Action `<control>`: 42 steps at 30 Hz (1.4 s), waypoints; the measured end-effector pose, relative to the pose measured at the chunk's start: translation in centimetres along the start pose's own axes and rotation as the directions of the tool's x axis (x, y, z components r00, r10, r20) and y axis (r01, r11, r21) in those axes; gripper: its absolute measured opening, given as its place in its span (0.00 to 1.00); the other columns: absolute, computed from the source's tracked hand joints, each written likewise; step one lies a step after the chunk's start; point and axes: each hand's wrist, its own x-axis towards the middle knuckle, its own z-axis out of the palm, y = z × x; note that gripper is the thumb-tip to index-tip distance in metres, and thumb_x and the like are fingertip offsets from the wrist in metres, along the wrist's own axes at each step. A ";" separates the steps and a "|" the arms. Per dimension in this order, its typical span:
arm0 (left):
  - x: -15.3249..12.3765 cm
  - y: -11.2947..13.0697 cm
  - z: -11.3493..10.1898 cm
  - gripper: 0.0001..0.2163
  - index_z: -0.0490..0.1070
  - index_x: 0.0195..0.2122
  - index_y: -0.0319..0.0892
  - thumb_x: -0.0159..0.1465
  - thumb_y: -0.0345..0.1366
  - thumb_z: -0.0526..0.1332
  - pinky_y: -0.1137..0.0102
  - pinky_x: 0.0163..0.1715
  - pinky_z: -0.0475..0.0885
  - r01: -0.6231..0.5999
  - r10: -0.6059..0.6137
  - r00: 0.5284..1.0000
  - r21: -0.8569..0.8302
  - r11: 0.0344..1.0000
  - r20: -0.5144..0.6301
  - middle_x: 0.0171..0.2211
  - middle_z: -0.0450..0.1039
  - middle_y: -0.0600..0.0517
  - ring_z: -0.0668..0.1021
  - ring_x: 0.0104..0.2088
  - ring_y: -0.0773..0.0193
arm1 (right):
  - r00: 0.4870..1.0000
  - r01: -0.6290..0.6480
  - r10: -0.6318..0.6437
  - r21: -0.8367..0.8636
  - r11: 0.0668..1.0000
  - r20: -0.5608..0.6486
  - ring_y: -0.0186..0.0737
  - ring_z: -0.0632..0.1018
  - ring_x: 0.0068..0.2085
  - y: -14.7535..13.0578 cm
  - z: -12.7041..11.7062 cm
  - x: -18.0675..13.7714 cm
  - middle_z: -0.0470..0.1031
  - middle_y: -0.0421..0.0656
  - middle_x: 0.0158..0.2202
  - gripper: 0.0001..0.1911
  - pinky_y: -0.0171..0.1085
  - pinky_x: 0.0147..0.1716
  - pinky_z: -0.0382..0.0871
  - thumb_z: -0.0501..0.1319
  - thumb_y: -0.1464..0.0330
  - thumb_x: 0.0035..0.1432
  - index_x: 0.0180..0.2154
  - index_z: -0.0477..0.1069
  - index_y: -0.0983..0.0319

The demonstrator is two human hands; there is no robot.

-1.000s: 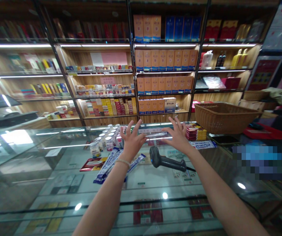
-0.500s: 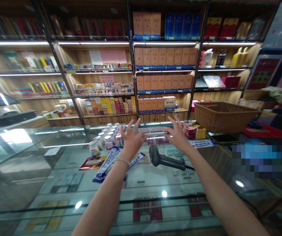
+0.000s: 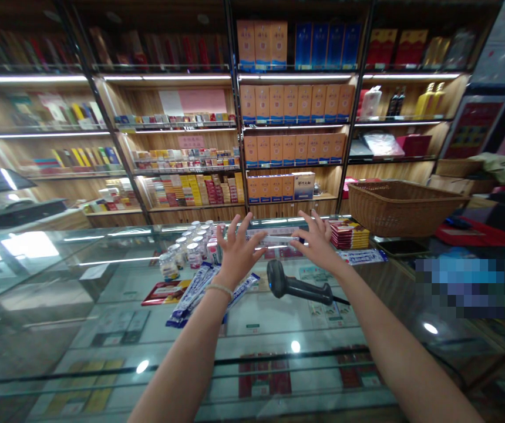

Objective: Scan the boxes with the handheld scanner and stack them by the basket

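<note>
Both my arms stretch forward over a glass counter. My left hand has its fingers spread, with a bead bracelet on the wrist. My right hand is spread too. Between the two hands lies a long flat carton in clear wrap at the counter's far edge; the fingertips reach its ends, and whether they touch it I cannot tell. A black barcode scanner lies on the glass just under my right wrist. Blue and white long packets lie below my left hand.
Small white-capped jars cluster left of my left hand. A red flat pack lies further left. A stack of red boxes and a wicker basket stand to the right. Shelves of boxed goods fill the back wall.
Both hands have held nearly the same place at the carton's ends; the view shifted only slightly.
</note>
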 end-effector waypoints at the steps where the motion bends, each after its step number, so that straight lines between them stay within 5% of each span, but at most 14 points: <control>1: 0.0 0.0 0.0 0.15 0.77 0.49 0.58 0.61 0.49 0.69 0.38 0.70 0.32 -0.003 0.003 1.000 -0.008 1.000 -0.001 0.72 0.59 0.49 0.59 0.71 0.43 | 1.000 0.000 0.000 0.000 1.000 0.008 0.60 0.45 0.75 0.0 0.0 0.0 0.53 0.43 0.74 0.15 0.72 0.66 0.41 0.58 0.55 0.67 0.40 0.80 0.53; 32: 0.1 0.1 -0.1 0.08 0.78 0.41 0.52 0.62 0.44 0.69 0.35 0.69 0.37 0.022 -0.022 1.000 -0.009 1.000 0.017 0.73 0.55 0.48 0.58 0.72 0.42 | 0.999 0.028 -0.031 -0.122 0.992 -0.019 0.62 0.46 0.75 -0.3 -0.1 -0.3 0.50 0.44 0.75 0.16 0.72 0.66 0.41 0.63 0.55 0.63 0.51 0.77 0.49; 42: 0.0 -0.3 -0.6 0.10 0.78 0.42 0.50 0.61 0.41 0.70 0.33 0.68 0.39 0.111 -0.109 0.992 -0.023 0.994 0.057 0.74 0.53 0.47 0.57 0.72 0.39 | 0.986 0.122 -0.073 -0.352 0.928 0.150 0.63 0.41 0.75 -2.0 -2.7 -1.8 0.36 0.47 0.78 0.39 0.70 0.68 0.36 0.55 0.46 0.66 0.73 0.51 0.48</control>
